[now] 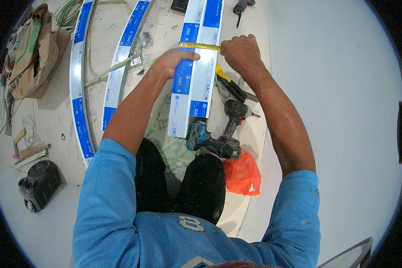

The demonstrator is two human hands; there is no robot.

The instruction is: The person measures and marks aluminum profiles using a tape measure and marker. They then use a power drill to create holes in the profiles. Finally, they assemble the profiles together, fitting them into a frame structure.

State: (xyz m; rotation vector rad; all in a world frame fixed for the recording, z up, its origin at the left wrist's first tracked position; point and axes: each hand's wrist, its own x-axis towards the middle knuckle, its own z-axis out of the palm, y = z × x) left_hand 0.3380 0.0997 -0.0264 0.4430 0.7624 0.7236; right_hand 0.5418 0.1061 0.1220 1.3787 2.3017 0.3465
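My left hand (pixel 170 61) grips the left edge of a long blue-and-white film-covered strip (pixel 181 85), its thumb lying on top and the other fingers mostly hidden. A second such strip (pixel 203 82) lies alongside it on the right. Across both strips runs a yellow measuring tape (pixel 201 46), its left end near the left strip's outer edge. My right hand (pixel 242 52) is closed around the tape at the right edge of the strips. Any tape case is hidden in that hand.
Two cordless drills (pixel 212 140) (pixel 236 115) lie by the strips' near end, beside a red plastic bag (pixel 243 175). Another screwdriver-like tool (pixel 240 11) sits at the far right. More strips (pixel 78 80) (pixel 120 67), a cardboard bundle (pixel 38 58) and a black container (pixel 39 184) are on the left.
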